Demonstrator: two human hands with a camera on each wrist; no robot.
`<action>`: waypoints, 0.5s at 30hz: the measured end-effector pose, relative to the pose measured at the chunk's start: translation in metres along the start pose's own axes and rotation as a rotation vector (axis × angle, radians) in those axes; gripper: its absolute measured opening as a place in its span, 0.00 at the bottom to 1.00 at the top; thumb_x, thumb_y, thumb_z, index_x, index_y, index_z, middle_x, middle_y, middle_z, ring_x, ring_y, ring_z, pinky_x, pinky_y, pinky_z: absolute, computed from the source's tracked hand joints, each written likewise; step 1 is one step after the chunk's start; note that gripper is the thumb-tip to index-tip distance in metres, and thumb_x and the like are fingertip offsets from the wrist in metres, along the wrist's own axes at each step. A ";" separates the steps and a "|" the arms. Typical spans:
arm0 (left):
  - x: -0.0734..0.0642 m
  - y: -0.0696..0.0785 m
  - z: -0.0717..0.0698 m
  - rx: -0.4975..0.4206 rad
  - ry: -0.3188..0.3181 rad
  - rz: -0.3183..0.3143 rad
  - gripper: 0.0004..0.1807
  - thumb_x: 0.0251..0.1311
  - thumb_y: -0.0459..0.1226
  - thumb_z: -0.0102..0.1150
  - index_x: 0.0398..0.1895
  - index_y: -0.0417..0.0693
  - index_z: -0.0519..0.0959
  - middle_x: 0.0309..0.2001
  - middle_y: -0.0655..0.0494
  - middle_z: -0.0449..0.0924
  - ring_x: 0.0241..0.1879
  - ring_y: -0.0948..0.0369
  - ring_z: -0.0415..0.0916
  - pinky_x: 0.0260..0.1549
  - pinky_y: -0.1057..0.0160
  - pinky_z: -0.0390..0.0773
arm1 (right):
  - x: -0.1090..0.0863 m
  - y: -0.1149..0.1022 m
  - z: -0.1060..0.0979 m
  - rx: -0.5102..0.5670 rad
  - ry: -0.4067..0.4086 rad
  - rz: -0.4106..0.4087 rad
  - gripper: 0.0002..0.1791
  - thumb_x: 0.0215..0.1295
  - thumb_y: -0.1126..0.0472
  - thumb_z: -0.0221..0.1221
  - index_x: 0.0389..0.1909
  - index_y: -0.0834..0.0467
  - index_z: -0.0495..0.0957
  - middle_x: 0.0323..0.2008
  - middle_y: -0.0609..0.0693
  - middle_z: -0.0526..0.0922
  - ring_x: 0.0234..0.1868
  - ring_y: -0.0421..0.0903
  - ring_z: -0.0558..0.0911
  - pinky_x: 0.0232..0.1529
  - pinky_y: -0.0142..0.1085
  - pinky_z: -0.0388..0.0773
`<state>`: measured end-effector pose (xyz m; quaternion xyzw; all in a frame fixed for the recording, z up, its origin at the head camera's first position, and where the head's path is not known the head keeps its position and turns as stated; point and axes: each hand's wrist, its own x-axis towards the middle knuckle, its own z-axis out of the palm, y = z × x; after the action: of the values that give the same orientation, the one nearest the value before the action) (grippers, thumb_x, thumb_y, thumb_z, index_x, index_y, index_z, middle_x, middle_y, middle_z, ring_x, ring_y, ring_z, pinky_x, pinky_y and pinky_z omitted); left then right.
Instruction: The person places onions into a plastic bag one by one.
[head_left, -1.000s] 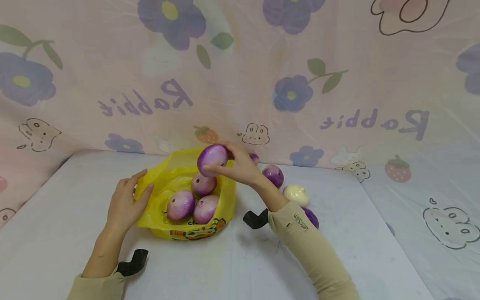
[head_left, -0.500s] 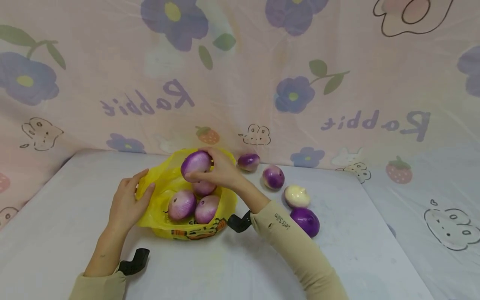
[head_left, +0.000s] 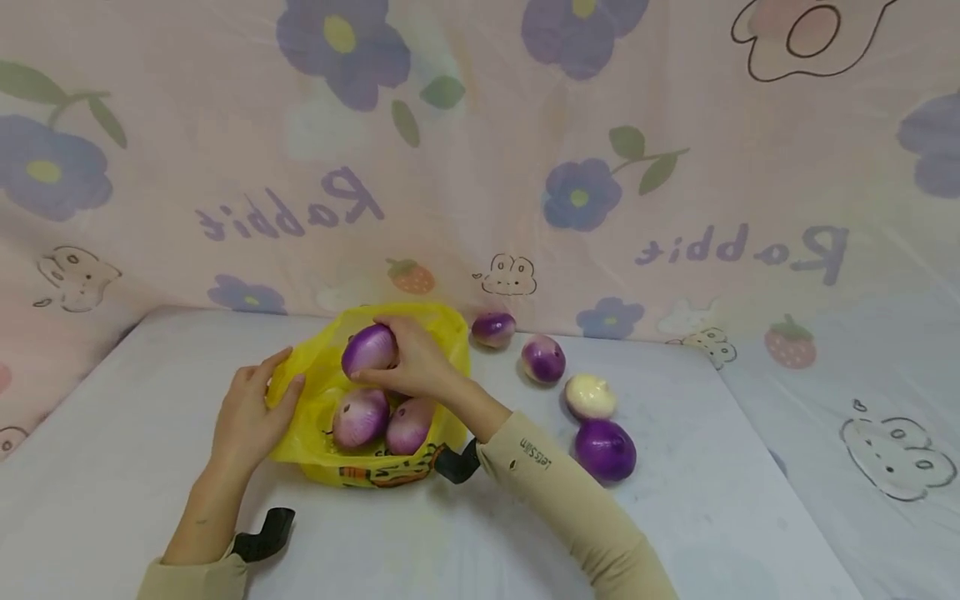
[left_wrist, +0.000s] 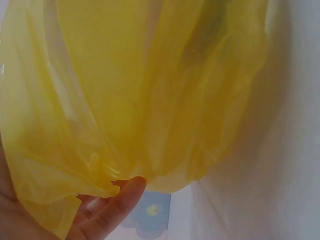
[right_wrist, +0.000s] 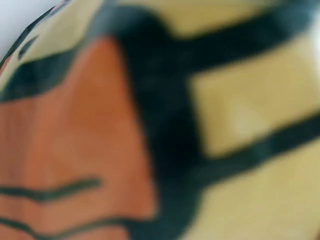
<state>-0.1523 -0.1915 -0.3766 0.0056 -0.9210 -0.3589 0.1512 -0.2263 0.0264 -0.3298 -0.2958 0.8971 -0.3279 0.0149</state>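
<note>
A yellow plastic bag (head_left: 315, 437) stands with its mouth held wide, two purple onions (head_left: 361, 418) showing inside. At the bag's left rim, my left hand (head_left: 252, 406) pinches the film, thumb inside and fingers outside. The left wrist view shows the crumpled film (left_wrist: 135, 100) with a fingertip (left_wrist: 131, 192) at its edge. My right hand (head_left: 416, 358) grips another purple onion (head_left: 370, 352) over the bag's mouth, thumb below and fingers above. It hides part of the bag's interior. Blurred orange and black print on the bag (right_wrist: 85, 135) fills the right wrist view.
Right of the bag, several onions lie in a slanting row on the white table (head_left: 360, 542): purple ones (head_left: 493, 330), (head_left: 543, 359) at the back, then a cream-coloured one (head_left: 590, 396) touching a deep purple one (head_left: 604, 451). A patterned cloth (head_left: 465, 183) hangs behind.
My right hand has carried the onion leftward and down, further over the bag's mouth. The row of onions on the right is now uncovered. My left hand keeps its place on the rim.
</note>
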 end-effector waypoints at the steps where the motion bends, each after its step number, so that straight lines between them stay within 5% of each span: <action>1: 0.000 -0.001 0.000 0.001 -0.001 -0.002 0.28 0.68 0.44 0.49 0.68 0.39 0.64 0.54 0.28 0.64 0.45 0.38 0.67 0.41 0.42 0.69 | 0.000 0.001 0.001 -0.002 -0.014 0.002 0.45 0.54 0.45 0.67 0.68 0.60 0.61 0.64 0.54 0.70 0.63 0.48 0.71 0.64 0.37 0.68; 15: 0.002 -0.001 0.000 0.007 -0.002 -0.003 0.28 0.68 0.43 0.49 0.68 0.39 0.64 0.54 0.28 0.64 0.45 0.39 0.66 0.41 0.41 0.70 | 0.000 0.010 0.002 0.021 -0.166 0.055 0.45 0.56 0.44 0.66 0.71 0.57 0.60 0.68 0.55 0.65 0.68 0.49 0.66 0.68 0.41 0.62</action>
<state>-0.1544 -0.1922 -0.3763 0.0073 -0.9224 -0.3559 0.1498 -0.2310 0.0319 -0.3371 -0.2971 0.8970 -0.3111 0.1015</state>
